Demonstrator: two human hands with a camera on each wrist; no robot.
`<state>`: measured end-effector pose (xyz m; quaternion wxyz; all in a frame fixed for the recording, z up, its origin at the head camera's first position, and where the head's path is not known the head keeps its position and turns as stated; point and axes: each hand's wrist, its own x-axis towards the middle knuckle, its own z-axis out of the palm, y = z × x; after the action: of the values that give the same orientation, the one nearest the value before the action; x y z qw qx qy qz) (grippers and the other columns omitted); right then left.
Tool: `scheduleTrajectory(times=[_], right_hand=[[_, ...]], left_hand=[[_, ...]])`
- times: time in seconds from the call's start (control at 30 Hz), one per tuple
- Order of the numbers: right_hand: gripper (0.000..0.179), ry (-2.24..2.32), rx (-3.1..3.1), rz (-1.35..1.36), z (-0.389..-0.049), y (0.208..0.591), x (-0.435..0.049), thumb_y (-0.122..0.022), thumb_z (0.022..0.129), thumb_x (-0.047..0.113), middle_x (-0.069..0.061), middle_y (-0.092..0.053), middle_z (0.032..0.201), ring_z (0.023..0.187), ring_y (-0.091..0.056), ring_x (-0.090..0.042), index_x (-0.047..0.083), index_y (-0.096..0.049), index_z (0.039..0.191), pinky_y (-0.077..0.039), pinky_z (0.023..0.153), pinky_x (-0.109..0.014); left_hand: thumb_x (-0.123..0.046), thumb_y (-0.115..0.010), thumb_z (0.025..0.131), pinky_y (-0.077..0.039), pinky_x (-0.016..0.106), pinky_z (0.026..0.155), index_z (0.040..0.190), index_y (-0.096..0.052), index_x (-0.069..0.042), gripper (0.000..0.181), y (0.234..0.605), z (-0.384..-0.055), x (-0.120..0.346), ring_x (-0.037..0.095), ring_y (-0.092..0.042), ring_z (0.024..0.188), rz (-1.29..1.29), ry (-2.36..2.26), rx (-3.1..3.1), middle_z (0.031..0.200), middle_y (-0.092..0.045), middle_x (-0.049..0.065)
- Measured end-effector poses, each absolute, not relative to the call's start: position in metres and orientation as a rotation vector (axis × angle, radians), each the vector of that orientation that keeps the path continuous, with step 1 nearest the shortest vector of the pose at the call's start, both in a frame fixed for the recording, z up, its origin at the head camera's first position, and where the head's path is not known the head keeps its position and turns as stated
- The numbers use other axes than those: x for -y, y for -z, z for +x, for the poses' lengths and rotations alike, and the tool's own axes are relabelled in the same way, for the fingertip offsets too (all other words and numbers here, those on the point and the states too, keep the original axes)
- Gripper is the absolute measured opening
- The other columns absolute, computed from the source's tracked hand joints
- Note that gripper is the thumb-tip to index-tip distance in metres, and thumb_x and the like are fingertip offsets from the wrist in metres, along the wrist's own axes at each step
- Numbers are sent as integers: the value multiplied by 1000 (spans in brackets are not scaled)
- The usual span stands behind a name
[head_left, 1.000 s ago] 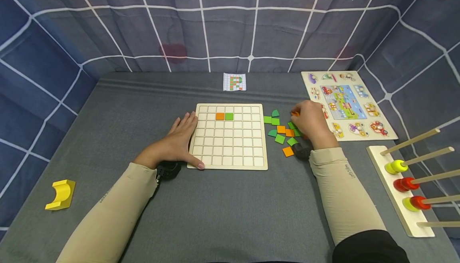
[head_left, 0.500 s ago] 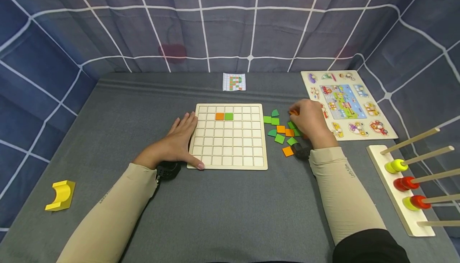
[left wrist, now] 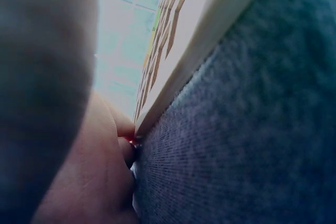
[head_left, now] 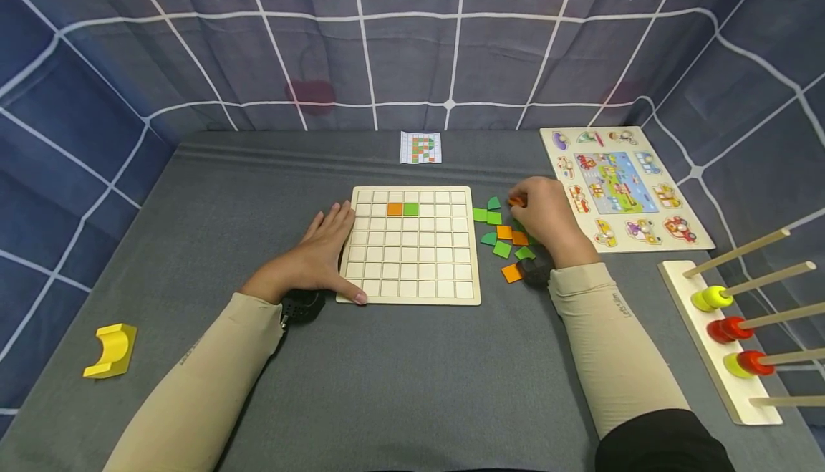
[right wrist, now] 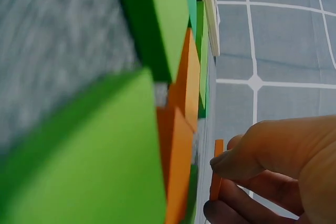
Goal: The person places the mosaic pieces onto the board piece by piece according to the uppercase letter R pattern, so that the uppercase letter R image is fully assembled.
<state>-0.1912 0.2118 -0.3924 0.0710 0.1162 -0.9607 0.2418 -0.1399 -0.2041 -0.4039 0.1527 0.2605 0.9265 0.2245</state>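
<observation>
A wooden grid board (head_left: 409, 250) lies on the grey table, with an orange tile (head_left: 394, 209) and a green tile (head_left: 410, 209) side by side in an upper row. My left hand (head_left: 316, 257) rests along the board's left side, fingers spread, its thumb on the near left corner. Between thumb and fingers of my right hand (head_left: 548, 218) is a thin orange tile (right wrist: 217, 169), held on edge above the table. Below and around that hand lie loose tiles: green squares (head_left: 501, 249), orange squares (head_left: 512, 273) and dark green rounded pieces (head_left: 493, 203). The hand hides some of them.
Behind the board lies a small pattern card (head_left: 421, 148). A picture puzzle board (head_left: 619, 185) sits at the back right, and a peg rack (head_left: 715, 343) with coloured beads in front of it. At the left is a yellow arched block (head_left: 112, 351).
My right hand has shifted slightly left with the orange tile between its fingers. The loose orange tile by the right wrist has slid a little left. My left hand stays put.
</observation>
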Motion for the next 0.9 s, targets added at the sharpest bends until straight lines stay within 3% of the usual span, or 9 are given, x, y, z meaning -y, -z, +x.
scheduleTrajectory(times=[0.43, 0.67, 0.9], right_hand=[[22, -822, 2905, 490, -196, 384, -179, -77, 90, -8, -22, -71, 117, 107, -65, -39, -3, -79, 111, -52, 92, -52], [19, -867, 2872, 612, -198, 387, -157, -75, 91, -9, -19, -73, 113, 97, -66, -34, -4, -79, 109, -53, 84, -48], [16, -878, 2845, 712, -199, 386, -138, -75, 92, -8, -18, -73, 112, 95, -66, -31, -4, -79, 108, -54, 83, -43]], left_hand=[[-72, -93, 59, 11, 51, 123, 165, 2, 7, 163, 405, -144, 203, 36, 14, 157, 734, -625, -2659, 172, 12, 23], [-72, -94, 59, 11, 51, 123, 165, 2, 7, 163, 404, -143, 202, 35, 14, 157, 729, -626, -2652, 172, 12, 23], [-70, -94, 59, 11, 52, 122, 164, 2, 8, 163, 405, -142, 205, 36, 13, 157, 738, -646, -2657, 171, 11, 24]])
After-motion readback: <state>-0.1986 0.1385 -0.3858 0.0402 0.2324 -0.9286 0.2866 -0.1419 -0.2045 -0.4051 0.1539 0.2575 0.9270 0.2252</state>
